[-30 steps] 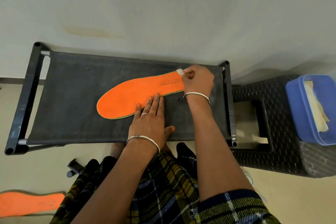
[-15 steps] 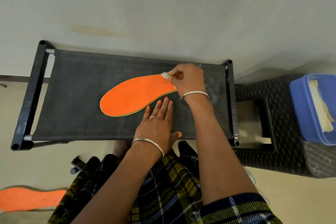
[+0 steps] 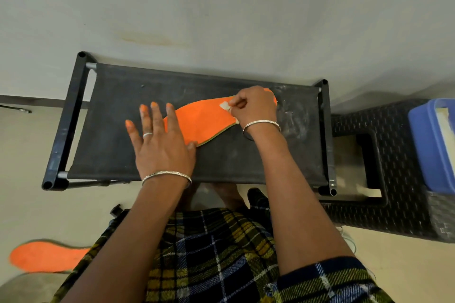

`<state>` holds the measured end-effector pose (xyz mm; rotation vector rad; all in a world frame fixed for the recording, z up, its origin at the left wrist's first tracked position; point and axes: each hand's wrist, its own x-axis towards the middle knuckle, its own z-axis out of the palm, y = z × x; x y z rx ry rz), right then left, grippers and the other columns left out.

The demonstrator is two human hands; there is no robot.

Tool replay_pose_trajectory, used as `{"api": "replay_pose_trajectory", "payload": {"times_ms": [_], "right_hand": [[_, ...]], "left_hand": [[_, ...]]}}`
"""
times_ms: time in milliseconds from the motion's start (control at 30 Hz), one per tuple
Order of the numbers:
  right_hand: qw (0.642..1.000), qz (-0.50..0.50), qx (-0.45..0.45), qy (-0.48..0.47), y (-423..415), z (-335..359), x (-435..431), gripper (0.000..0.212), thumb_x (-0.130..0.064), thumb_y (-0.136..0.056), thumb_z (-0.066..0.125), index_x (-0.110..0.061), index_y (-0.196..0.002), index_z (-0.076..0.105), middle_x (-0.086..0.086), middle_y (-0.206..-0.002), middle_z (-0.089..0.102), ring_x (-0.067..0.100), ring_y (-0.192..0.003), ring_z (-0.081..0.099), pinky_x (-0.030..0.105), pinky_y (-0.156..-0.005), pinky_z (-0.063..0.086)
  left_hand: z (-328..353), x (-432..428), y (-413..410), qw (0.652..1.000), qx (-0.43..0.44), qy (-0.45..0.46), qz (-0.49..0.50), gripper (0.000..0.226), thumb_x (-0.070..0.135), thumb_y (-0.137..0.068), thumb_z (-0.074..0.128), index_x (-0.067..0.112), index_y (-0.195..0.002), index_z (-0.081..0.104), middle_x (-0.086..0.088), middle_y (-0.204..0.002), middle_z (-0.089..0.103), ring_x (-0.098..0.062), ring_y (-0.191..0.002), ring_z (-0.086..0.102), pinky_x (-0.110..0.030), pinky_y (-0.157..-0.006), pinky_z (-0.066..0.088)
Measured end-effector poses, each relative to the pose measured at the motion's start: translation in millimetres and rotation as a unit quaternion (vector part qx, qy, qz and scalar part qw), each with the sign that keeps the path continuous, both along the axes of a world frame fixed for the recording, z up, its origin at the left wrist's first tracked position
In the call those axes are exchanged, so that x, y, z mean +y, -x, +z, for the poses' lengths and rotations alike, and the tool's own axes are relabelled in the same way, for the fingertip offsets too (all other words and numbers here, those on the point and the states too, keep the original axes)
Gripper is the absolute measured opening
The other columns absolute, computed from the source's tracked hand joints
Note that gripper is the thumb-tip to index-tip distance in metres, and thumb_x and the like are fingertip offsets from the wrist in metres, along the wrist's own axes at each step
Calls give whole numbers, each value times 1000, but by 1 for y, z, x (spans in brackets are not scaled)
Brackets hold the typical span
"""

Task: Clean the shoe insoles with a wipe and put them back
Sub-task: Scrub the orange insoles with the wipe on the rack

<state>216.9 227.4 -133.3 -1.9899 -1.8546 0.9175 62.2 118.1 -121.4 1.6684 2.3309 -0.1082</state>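
Nearest me, a second insole (image 3: 44, 256) lies on the floor at my left, off the surface. My left grip (image 3: 162, 145) lies flat, fingers spread, over the toe end of the insole (image 3: 204, 120), which lies across the middle of the surface (image 3: 110, 110). My right grip (image 3: 253, 106) pinches the wipe (image 3: 225, 106) against the heel half, toward the far right corner.

Risk: the insole looks thin and light. If left-grip pressure drops, wipe drag may swing it toward the right edge.

Risk: pale smears on the fabric near the right edge may re-soil it.

Beyond the far edge stands a pale wall (image 3: 221, 19). At right, a woven stool (image 3: 394, 204) carries a blue box (image 3: 430, 142).
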Motion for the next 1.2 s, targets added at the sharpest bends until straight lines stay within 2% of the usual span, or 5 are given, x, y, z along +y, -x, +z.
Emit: {"api": "replay_pose_trajectory", "payload": {"times_ms": [400, 600, 833, 1033, 1200], "right_hand": [[999, -14, -45, -8, 8, -3, 5, 6, -14, -79, 77, -18, -84, 78, 0, -89, 75, 22, -89, 69, 36, -84, 54], [982, 165, -16, 92, 33, 8, -9, 13, -13, -68, 86, -19, -78, 80, -5, -82, 75, 13, -81, 68, 34, -84, 55], [996, 6, -85, -15, 23, 3, 1, 10, -12, -82, 73, -18, -87, 78, -1, -95, 74, 21, -96, 67, 34, -85, 53], [979, 196, -31, 40, 59, 8, -16, 12, -27, -76, 83, -20, -86, 80, -2, -86, 75, 18, -83, 69, 29, -83, 53], [996, 68, -25, -52, 52, 0, -6, 22, -8, -77, 71, -21, -94, 76, -6, -85, 70, 18, -87, 66, 30, -80, 52]], "left_hand": [[-11, 4, 14, 999, -22, 39, 10, 92, 70, -87, 51, 34, -157, 4, -11, -166, -1, -34, -152, -9, -59, -119, -1], [-13, 3, 17, 997, -36, 60, 10, 97, 71, -84, 55, 35, -157, 2, -11, -166, -2, -34, -151, -14, -56, -121, 2], [-13, 4, 20, 996, -42, 78, 14, 99, 71, -84, 56, 37, -156, -3, -10, -166, -7, -35, -150, -15, -55, -120, 0], [-11, 5, 19, 995, -50, 89, 11, 99, 74, -84, 49, 36, -157, -5, -10, -165, -12, -35, -150, -17, -54, -120, -1], [-13, 3, 26, 994, -51, 96, 18, 104, 77, -81, 51, 38, -156, -10, -11, -163, -21, -35, -149, -21, -55, -119, -4]]}}
